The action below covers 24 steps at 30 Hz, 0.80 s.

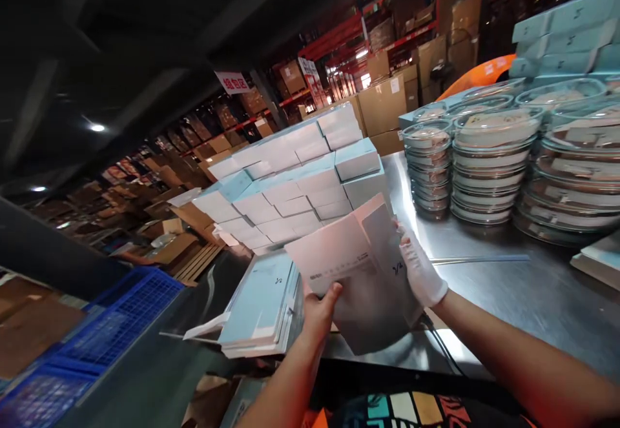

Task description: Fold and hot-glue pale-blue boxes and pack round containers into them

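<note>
Hands, left hand (317,308) and gloved right hand (420,270), grip flat carton (361,266) between them.

Open steel tabletop (508,286) lies right of the right hand (420,266), bare but for a thin strip (479,259); stacked round containers (489,163) wall off the far right; a block of blue boxes (295,183) blocks ahead; flat cartons (264,305) crowd the left hand (317,312).

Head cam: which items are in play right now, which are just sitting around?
In play: flat grey folded carton, bare left hand, white-gloved right hand, flat pale-blue carton stack.
Idle: stacked pale-blue boxes, clear lidded round trays, blue plastic crate.
</note>
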Available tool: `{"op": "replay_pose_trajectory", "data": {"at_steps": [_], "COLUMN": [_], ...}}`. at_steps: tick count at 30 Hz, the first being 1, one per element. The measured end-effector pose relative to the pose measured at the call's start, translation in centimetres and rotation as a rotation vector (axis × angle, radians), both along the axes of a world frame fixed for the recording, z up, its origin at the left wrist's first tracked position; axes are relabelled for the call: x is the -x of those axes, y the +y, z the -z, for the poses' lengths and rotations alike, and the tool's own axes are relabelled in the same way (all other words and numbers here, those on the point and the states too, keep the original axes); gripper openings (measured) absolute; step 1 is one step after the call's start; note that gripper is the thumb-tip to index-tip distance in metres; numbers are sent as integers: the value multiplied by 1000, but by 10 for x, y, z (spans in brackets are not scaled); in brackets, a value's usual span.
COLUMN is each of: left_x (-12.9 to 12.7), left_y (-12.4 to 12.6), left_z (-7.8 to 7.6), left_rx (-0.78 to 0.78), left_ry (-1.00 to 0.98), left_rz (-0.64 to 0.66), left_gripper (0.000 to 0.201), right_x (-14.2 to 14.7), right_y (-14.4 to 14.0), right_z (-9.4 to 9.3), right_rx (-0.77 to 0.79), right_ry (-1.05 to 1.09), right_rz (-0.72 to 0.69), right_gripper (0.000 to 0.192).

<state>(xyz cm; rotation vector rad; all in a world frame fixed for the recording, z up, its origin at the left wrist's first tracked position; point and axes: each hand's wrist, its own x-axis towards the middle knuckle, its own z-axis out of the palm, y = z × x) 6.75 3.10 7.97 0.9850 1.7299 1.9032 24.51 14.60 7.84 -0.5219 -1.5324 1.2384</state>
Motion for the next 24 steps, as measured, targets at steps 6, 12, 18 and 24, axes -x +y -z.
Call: {"op": "replay_pose_trajectory", "data": {"at_steps": [6, 12, 18, 24], "left_x": [19, 18, 38, 35], "left_y": [-1, -19, -41, -45], "left_z": [-25, -62, -102, -100], "left_rx": [72, -29, -341, -399], "left_ry": [143, 605, 1176, 1590], "left_rz": [181, 476, 712, 737], "left_gripper": [55, 30, 21, 28], "right_x": [-61, -101, -110, -84], "right_y": [-6, -38, -39, -54], "right_z": [-21, -73, -80, -60], "right_rx": [-559, -945, -363, -317], "right_ry": [-171, -178, -238, -329], "right_rz": [628, 498, -126, -249], "right_gripper": [51, 38, 66, 51]}}
